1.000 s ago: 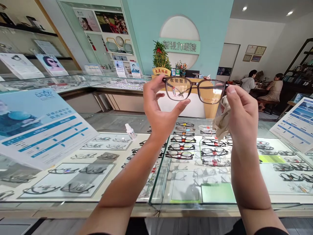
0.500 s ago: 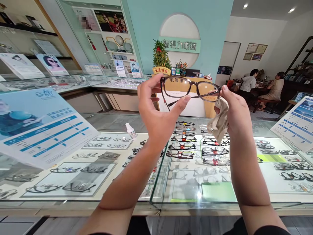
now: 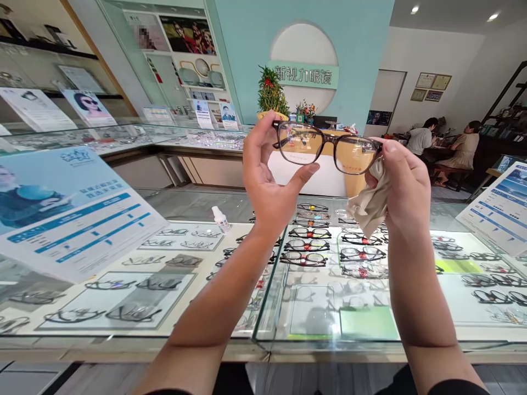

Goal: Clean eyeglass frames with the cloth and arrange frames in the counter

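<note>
Glasses (image 3: 329,139) are between the left hand (image 3: 272,184) and right hand (image 3: 407,189), above the display counter (image 3: 321,349). A bottle (image 3: 221,220) stands on it, to their left.

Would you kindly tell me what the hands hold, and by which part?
The left hand and right hand hold the eyeglasses at their outer front corners; the right also holds a cloth by its top.

Both hands (image 3: 270,193) holding glasses (image 3: 329,139), cloth (image 3: 369,207) in right hand (image 3: 408,192)

one view, from the person's head, facing forward and tilted down across a glass desk (image 3: 102,346). it looks from close behind the outstretched left hand (image 3: 269,197) and right hand (image 3: 407,192), reaching to a turquoise wall (image 3: 242,55) well beyond.
</note>
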A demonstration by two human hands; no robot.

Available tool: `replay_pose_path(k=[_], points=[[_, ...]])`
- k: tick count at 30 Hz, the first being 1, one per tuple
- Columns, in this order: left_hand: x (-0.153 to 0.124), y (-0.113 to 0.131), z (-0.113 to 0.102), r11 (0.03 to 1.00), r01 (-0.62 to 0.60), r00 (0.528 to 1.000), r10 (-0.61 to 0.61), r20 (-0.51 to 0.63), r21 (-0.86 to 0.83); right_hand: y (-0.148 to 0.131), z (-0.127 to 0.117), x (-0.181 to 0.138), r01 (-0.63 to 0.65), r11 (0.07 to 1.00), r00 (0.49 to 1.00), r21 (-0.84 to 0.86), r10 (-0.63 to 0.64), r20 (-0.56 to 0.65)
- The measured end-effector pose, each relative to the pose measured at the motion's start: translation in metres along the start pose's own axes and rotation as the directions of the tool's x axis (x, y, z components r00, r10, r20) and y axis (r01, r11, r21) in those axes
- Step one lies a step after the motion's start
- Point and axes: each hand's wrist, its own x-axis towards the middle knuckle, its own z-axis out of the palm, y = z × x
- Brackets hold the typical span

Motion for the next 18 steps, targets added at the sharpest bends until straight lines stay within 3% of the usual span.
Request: replay_pose_path(k=[7, 12, 15, 18], points=[[0.003, 0.008, -0.002, 0.998, 0.06, 0.997, -0.059, 0.053, -0.031, 0.002, -0.004, 0.003, -0.033, 0.998, 0.998, 0.049, 0.035, -0.043], [0.003, 0.028, 0.001, 0.961, 0.187, 0.981, -0.172, 0.089, -0.206, -0.002, -0.007, 0.003, -0.082, 0.997, 0.996, 0.007, 0.082, -0.021], [0.002, 0.036, 0.0, 0.9, 0.297, 0.955, -0.284, 0.088, -0.32, -0.005, -0.007, 0.003, -0.113, 0.992, 0.993, -0.05, 0.114, 0.018], [0.004, 0.037, -0.004, 0.827, 0.438, 0.899, -0.414, 0.144, -0.352, -0.006, -0.007, 0.004, -0.147, 0.989, 0.989, 0.003, 0.147, 0.019]])
